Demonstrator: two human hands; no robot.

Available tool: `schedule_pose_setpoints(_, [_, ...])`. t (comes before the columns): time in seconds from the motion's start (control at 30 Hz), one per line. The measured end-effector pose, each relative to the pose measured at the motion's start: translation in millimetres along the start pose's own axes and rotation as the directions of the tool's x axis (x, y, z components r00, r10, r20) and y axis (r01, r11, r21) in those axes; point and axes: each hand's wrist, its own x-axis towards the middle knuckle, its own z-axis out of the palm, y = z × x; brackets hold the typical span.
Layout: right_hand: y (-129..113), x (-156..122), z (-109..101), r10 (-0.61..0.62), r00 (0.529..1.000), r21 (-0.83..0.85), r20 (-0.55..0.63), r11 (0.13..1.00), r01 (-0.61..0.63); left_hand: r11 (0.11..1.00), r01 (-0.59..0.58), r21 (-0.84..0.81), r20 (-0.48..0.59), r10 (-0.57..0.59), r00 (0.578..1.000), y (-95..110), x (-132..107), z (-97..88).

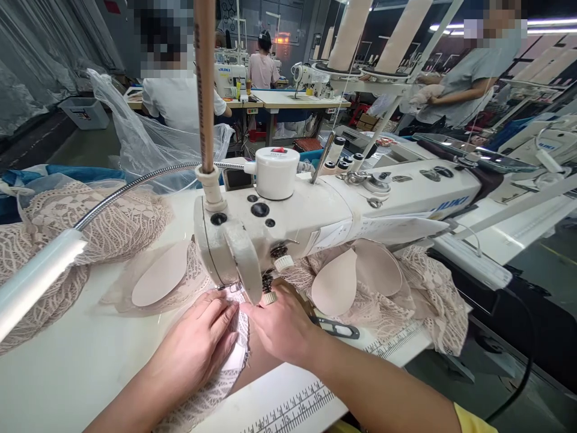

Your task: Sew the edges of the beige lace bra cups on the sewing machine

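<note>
My left hand [198, 334] rests on beige lace fabric [211, 388] just left of the needle area, its fingers together and pressing the lace edge. Close beside it, my right hand [282, 328] has its thumb at the same edge, over a smooth beige fabric layer [259, 355]; its other fingers are partly hidden behind the machine head. Both hands are closed on the cloth. The white sewing machine [274, 222] stands over them, its needle mostly out of sight. Black thread snips [340, 329] lie just beyond my right wrist.
Pale cup pads [334, 282] and lace pieces lie right of the needle; another pad [162, 273] and a lace heap [103, 216] are left. A lit lamp tube [36, 282] crosses the left side. A ruler strip [293, 409] marks the front edge. People work behind.
</note>
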Motion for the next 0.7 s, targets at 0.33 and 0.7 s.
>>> schedule_pose_setpoints(0.33, [0.9, 0.4, 3.6, 0.033, 0.999, -0.017, 0.032, 0.999, -0.032, 0.999, 0.017, 0.029, 0.02, -0.017, 1.0, -14.3, -1.2, -0.8])
schedule_pose_setpoints(0.7, [4.5, 3.5, 10.2, 0.059, 0.995, -0.022, -0.087, 0.998, -0.061, 0.999, -0.034, 0.011, -0.002, 0.034, 0.999, -10.3, 6.2, -3.2])
